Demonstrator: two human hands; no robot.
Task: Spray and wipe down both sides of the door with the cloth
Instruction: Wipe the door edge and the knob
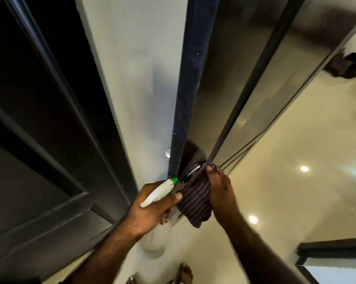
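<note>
The dark door (230,83) stands ajar and I see it edge-on, its narrow edge (188,78) running up the middle. My left hand (152,210) grips a white spray bottle (159,192) with a green nozzle that points at the door edge just below the knob. My right hand (220,187) presses a dark striped cloth (195,203) against the round metal knob (190,171) on the door's right face. A second knob (167,153) peeks out on the left side.
A dark panelled surface (39,150) fills the left, beside a pale wall strip (136,78). Glossy cream floor tiles (285,160) spread to the right. My bare feet (185,273) show at the bottom. A dark frame corner (333,251) sits lower right.
</note>
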